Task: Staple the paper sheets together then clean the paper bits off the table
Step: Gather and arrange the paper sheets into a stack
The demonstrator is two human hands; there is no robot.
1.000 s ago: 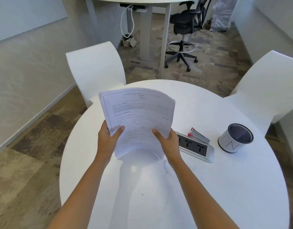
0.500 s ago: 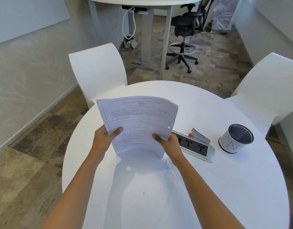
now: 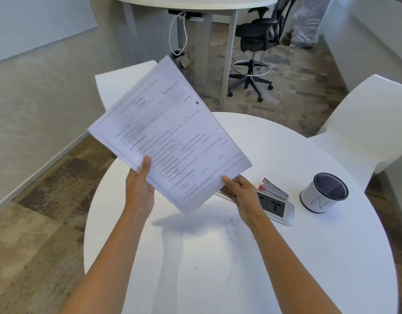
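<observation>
I hold a stack of printed paper sheets [image 3: 170, 134] in the air above the round white table [image 3: 286, 257], turned so the top of the page points up and left. My left hand [image 3: 140, 186] pinches the stack's left edge and my right hand [image 3: 241, 193] grips its lower right corner. A red and silver stapler [image 3: 273, 189] lies on a silver socket panel [image 3: 278, 207] just right of my right hand. Small paper bits [image 3: 233, 227] lie scattered on the table below my right wrist.
A mesh pen cup [image 3: 323, 192] wrapped in white paper stands at the right of the table. Two white chairs, one behind the sheets [image 3: 118, 85] and another at the right [image 3: 365, 123], flank the table. A black office chair [image 3: 254, 48] and a desk stand farther back.
The sheets were upright and facing me; both hands have lifted them higher and rotated them counterclockwise, so the page now lies tilted.
</observation>
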